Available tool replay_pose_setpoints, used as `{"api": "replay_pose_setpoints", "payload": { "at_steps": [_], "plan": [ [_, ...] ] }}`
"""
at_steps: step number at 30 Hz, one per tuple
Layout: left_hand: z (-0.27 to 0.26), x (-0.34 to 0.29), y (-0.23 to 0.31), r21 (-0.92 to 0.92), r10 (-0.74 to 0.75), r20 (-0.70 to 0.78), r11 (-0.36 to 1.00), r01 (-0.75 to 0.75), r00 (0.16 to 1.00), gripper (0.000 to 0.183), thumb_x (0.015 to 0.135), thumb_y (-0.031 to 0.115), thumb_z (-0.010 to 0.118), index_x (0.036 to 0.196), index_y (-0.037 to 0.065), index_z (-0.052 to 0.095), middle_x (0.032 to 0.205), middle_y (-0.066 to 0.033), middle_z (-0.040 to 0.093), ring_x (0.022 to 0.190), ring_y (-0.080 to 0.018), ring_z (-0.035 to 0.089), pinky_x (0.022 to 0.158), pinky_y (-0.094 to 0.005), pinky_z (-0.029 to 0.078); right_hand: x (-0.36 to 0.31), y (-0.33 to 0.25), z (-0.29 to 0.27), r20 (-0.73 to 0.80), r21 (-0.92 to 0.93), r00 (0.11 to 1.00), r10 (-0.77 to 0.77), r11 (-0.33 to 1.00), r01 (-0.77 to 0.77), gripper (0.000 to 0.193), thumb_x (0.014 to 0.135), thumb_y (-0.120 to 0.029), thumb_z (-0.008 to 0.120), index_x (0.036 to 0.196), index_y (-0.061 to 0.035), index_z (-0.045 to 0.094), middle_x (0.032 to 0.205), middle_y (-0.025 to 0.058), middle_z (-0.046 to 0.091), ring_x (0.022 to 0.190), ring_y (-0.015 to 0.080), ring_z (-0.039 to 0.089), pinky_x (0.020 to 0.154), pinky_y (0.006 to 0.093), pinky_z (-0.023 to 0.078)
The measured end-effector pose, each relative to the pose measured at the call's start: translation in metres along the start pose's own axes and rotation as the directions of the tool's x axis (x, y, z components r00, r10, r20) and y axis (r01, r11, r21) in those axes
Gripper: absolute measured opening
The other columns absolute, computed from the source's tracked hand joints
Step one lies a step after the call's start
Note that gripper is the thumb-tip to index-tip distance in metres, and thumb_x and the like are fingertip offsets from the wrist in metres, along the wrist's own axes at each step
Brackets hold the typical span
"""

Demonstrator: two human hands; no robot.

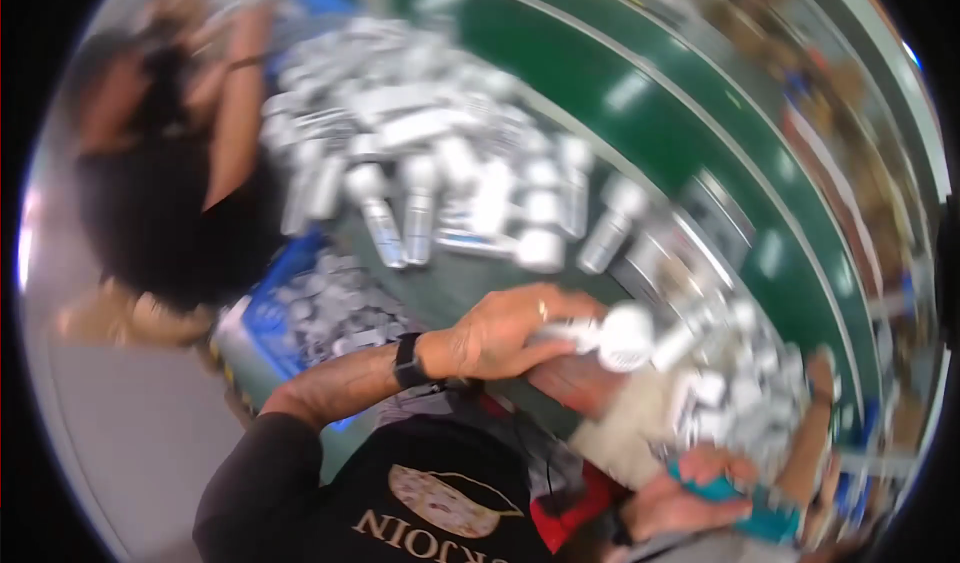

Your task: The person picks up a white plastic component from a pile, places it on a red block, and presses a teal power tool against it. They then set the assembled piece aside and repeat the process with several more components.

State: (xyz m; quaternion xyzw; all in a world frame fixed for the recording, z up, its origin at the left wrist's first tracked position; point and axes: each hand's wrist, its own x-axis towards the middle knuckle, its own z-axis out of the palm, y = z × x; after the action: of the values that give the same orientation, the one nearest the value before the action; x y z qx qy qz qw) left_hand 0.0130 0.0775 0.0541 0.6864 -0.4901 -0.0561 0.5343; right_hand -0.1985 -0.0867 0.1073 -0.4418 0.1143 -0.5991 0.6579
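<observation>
My left hand (500, 333), with a dark watch on its wrist, is closed around the narrow part of a white round-headed device (625, 338). The round head points right and clears the fingertips. Just below it lies a blurred reddish-pink patch (575, 383) that I cannot identify. At the lower right, my right hand (685, 498) has its fingers and thumb bent around a teal object (750, 508), whose kind the blur hides. Similar white devices (420, 208) with round heads and long bodies lie in a row beyond my left hand.
A large heap of white parts (420, 103) covers the far left table. More white pieces (745, 393) lie at right, near another person's arm (805, 448). A blue bin (270, 328) of small parts stands left. Another person (170, 203) works far left. Beyond runs a green conveyor (620, 93).
</observation>
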Motion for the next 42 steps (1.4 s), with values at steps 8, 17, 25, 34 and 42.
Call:
{"api": "replay_pose_setpoints", "payload": {
  "at_steps": [8, 17, 25, 34, 42],
  "plan": [
    [-0.246, -0.006, -0.122, -0.099, -0.277, -0.802, 0.935, 0.34, 0.529, 0.055, 0.097, 0.027, 0.059, 0.139, -0.006, 0.044, 0.129, -0.0181, 0.058, 0.116, -0.0224, 0.057, 0.099, -0.0325, 0.045, -0.024, 0.015, 0.012, 0.07, -0.377, 0.983, 0.169, 0.917, -0.131, 0.059, 0.094, -0.064, 0.047, 0.097, -0.0051, 0.052, 0.065, 0.0045, 0.04, 0.057, 0.0163, 0.039, 0.057, 0.0303, 0.035],
    [-0.324, -0.025, -0.161, 0.483, 0.12, -0.776, 0.745, 0.461, 0.62, 0.04, 0.092, 0.034, 0.067, 0.114, 0.001, 0.067, 0.115, -0.0201, 0.066, 0.112, -0.033, 0.061, 0.098, -0.0403, 0.046, -0.031, 0.024, -0.011, 0.192, -0.268, 0.952, 0.239, 0.946, -0.183, 0.058, 0.096, -0.061, 0.048, 0.102, -0.0039, 0.049, 0.064, 0.0018, 0.04, 0.056, 0.0134, 0.04, 0.055, 0.0268, 0.034],
    [-0.256, -0.168, -0.135, 0.203, -0.071, -0.908, 0.787, 0.583, 0.412, 0.024, 0.096, 0.02, 0.063, 0.104, -0.002, 0.064, 0.096, -0.013, 0.066, 0.086, -0.0201, 0.062, 0.08, -0.0307, 0.049, -0.023, 0.03, -0.02, 0.152, -0.356, 0.948, 0.281, 0.91, -0.213, 0.062, 0.092, -0.065, 0.053, 0.101, -0.0032, 0.048, 0.06, 0.004, 0.043, 0.052, 0.0142, 0.043, 0.051, 0.0268, 0.035],
    [-0.207, -0.13, -0.172, 0.372, 0.021, -0.888, 0.617, 0.693, 0.459, 0.032, 0.097, 0.03, 0.062, 0.098, -0.002, 0.064, 0.09, -0.0142, 0.061, 0.076, -0.0215, 0.06, 0.073, -0.0341, 0.049, -0.028, 0.03, -0.021, 0.313, -0.243, 0.869, 0.382, 0.917, -0.316, 0.056, 0.096, -0.06, 0.05, 0.103, -0.0049, 0.051, 0.066, 0.0024, 0.042, 0.06, 0.014, 0.041, 0.057, 0.0276, 0.035],
    [-0.202, -0.119, -0.111, 0.42, 0.168, -0.882, 0.704, 0.573, 0.44, 0.023, 0.094, 0.02, 0.065, 0.099, -0.002, 0.065, 0.113, -0.0175, 0.057, 0.094, -0.0218, 0.058, 0.079, -0.0325, 0.048, -0.042, 0.035, -0.033, 0.292, -0.398, 0.904, 0.312, 0.899, -0.182, 0.081, 0.093, -0.07, 0.043, 0.124, 0.0053, 0.046, 0.08, 0.0084, 0.052, 0.072, 0.0204, 0.052, 0.067, 0.0308, 0.042]
  ]
}}
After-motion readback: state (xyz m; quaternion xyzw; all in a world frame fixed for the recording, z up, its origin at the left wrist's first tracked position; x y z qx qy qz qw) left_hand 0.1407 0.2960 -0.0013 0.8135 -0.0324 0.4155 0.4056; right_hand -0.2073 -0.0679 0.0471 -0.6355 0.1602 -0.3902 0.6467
